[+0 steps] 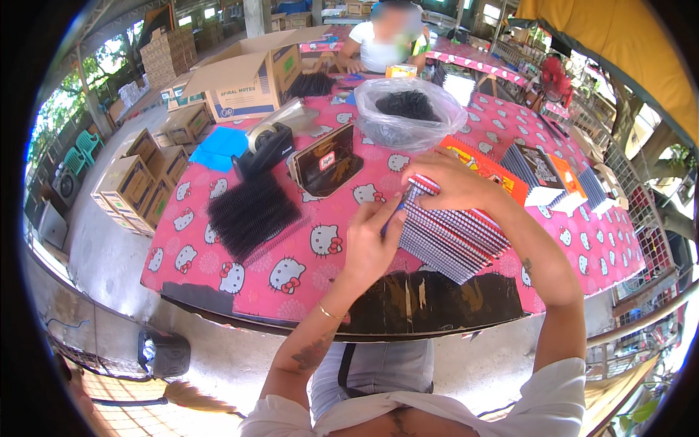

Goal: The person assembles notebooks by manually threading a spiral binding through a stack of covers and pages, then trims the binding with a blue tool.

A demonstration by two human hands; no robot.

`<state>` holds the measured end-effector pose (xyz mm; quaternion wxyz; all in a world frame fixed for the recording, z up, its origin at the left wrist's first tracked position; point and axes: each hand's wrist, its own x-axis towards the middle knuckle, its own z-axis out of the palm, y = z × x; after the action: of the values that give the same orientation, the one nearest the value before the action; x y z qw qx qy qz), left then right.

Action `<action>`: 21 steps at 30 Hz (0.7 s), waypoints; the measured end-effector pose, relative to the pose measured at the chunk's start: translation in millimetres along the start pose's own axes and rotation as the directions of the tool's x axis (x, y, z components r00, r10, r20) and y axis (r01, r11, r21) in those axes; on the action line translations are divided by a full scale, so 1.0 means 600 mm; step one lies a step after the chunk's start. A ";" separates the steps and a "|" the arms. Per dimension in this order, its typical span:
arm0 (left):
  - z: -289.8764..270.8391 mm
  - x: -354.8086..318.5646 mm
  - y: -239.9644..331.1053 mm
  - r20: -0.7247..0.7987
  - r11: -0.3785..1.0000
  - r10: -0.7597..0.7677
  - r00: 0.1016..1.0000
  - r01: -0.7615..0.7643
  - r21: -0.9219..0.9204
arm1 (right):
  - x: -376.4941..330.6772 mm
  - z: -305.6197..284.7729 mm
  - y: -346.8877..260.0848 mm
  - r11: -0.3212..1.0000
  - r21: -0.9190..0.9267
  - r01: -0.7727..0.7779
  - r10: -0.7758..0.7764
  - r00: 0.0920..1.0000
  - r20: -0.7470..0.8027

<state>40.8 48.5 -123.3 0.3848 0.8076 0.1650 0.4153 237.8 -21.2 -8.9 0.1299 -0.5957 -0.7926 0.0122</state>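
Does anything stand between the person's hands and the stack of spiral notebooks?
Nothing visible blocks the right hand, which rests on the stack of spiral notebooks. For the left hand, only the blue-handled tool it holds comes between, at the stack's far end.

Beyond the table (342, 213), a person (382, 55) has the face blurred. On this table, the right hand (453, 182) covers one end of the notebook stack (459, 244), while the left hand (373, 237) hides much of a blue tool (395, 217).
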 end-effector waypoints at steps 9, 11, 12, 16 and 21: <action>0.012 -0.009 0.009 0.308 0.491 -0.444 0.842 0.516 -0.702 | -0.002 0.004 0.004 1.000 -0.013 -0.016 0.016 1.000 -0.008; 0.010 -0.010 0.004 0.273 0.563 -0.447 0.852 0.505 -0.654 | 0.000 0.004 0.003 1.000 -0.018 -0.018 0.018 1.000 -0.008; 0.008 -0.010 0.002 0.274 0.561 -0.449 0.850 0.507 -0.654 | 0.000 0.004 0.002 1.000 -0.024 -0.020 0.020 1.000 -0.011; 0.011 -0.013 -0.004 0.228 0.755 -0.364 0.903 0.430 -0.495 | 0.001 0.004 0.001 0.999 -0.024 -0.028 0.028 1.000 -0.001; 0.016 -0.009 0.002 0.271 0.542 -0.412 0.870 0.473 -0.695 | 0.000 0.001 0.000 0.999 -0.018 -0.032 0.032 0.999 0.001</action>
<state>45.4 40.0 -129.0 0.7769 0.5258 0.1653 0.3042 237.6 -21.5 -9.3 0.1236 -0.6096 -0.7830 0.0074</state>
